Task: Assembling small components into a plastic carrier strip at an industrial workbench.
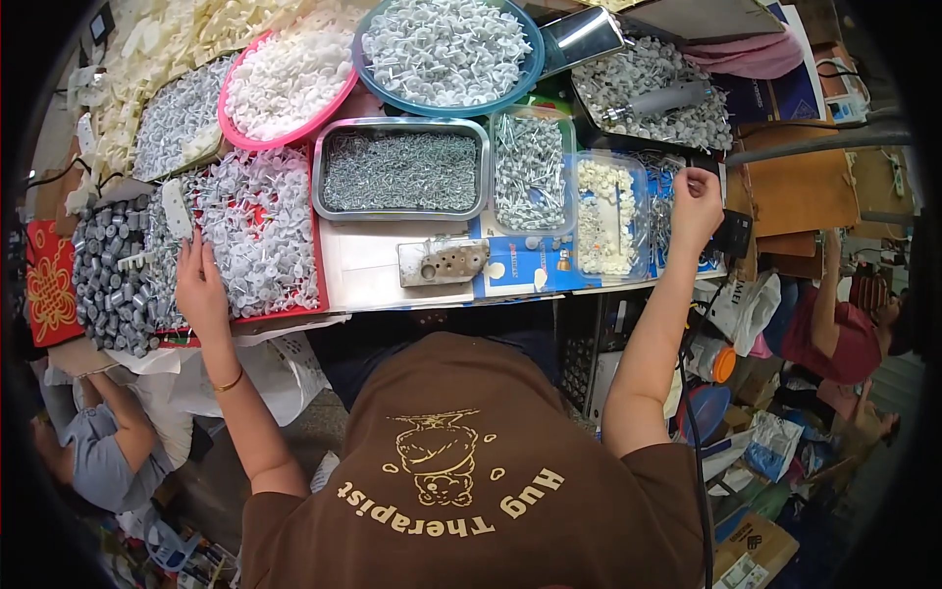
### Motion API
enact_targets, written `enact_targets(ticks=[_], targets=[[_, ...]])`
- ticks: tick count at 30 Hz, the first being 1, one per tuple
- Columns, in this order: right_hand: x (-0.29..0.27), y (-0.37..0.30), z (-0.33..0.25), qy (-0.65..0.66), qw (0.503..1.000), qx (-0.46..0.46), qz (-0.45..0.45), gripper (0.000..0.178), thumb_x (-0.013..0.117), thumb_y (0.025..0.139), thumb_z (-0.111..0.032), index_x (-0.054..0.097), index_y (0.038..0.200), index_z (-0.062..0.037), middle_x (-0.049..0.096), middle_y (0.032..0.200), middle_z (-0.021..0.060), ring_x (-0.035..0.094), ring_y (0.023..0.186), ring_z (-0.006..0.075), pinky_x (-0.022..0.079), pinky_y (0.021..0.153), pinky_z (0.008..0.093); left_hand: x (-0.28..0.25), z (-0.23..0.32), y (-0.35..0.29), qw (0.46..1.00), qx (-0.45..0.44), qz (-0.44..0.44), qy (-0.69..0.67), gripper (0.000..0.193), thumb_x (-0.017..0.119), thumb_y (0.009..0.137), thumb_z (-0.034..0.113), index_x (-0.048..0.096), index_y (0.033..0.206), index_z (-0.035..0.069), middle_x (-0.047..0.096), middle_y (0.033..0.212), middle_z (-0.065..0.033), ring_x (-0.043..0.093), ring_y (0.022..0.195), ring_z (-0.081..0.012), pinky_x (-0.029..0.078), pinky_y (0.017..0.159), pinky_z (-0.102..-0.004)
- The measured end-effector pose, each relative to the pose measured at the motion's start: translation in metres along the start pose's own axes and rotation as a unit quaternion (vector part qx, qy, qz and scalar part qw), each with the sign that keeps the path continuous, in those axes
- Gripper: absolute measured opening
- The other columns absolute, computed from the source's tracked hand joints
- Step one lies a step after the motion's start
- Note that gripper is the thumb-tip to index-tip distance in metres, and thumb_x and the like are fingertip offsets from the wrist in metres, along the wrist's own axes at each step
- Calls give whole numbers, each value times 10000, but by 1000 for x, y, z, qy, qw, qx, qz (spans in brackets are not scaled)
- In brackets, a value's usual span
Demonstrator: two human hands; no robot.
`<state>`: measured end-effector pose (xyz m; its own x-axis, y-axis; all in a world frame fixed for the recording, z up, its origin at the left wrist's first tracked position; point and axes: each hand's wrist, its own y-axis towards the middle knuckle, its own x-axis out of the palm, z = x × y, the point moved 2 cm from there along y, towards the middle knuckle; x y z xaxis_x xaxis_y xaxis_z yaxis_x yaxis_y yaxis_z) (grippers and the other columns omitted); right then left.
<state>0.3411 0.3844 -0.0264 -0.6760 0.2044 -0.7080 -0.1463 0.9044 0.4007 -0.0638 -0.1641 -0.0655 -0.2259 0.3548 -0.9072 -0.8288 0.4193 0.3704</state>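
At the left, my left hand point(203, 290) has its fingers at the lower end of a long white plastic piece point(177, 208), which appears gripped by the fingertips. Beneath it lie piles of grey cylindrical caps point(116, 260) and white round-headed plastic parts with stems point(257, 201). My right hand point(696, 206) is raised at the right, thumb and fingers pinched together over thin metal pins point(659, 201). Whatever is in that pinch is too small to make out. A metal block with holes point(442, 262) rests between my arms, near the table's front edge, touched by neither hand.
Behind stand a steel tray of small metal parts point(400, 212), clear tubs of pins point(530, 172) and cream pieces point(608, 216), and pink point(228, 116) and blue point(538, 59) basins of white parts. A phone point(584, 39) leans there. Other people sit left point(108, 456) and right point(839, 329).
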Motion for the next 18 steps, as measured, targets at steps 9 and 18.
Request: enact_targets(ticks=[9, 18], targets=[[-18, -27, -68, 384, 916, 56, -104, 198, 704, 959, -107, 733, 1084, 44, 758, 994, 107, 691, 844, 107, 518, 682, 219, -24, 27, 10, 993, -108, 4, -45, 388, 615, 994, 336, 695, 1220, 30, 731, 1128, -184, 716, 998, -314, 528, 875, -374], [-3, -62, -78, 407, 892, 23, -197, 122, 660, 992, -113, 675, 932, -7, 733, 1072, 114, 510, 683, 34, 404, 625, 179, -15, 28, 15, 983, -119, 94, -102, 208, 690, 918, 226, 718, 974, 28, 729, 872, -180, 700, 762, -352, 528, 707, -419]])
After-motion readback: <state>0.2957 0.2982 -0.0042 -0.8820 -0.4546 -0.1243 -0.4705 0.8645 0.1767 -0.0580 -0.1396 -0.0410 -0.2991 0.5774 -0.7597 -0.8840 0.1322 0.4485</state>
